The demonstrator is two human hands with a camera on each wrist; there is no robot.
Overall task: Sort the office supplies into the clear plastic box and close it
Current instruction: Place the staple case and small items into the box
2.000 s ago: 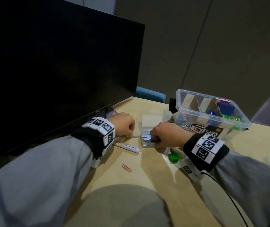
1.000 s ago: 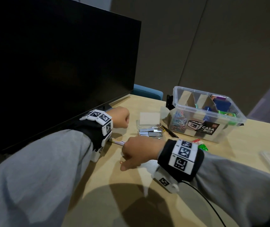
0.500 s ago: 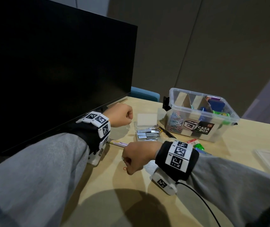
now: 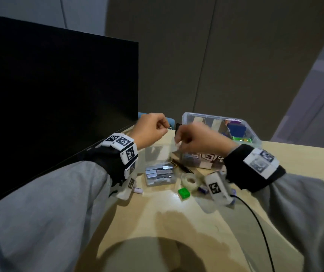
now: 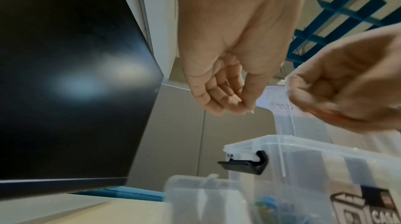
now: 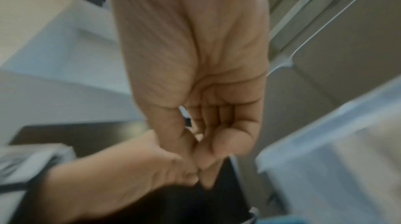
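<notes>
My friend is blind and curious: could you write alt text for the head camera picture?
Two raised hands meet above a wooden desk: the left hand pinches a small wire paper clip, and the blurred right hand is curled beside it. Behind them is an open clear plastic box; below lie a case of staples, a tape roll and a green block.

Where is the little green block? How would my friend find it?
Start at the clear box on the table and come toward the person. Just past the tape roll sits the green block. It is the only bright green cube lying loose on the table.
</notes>
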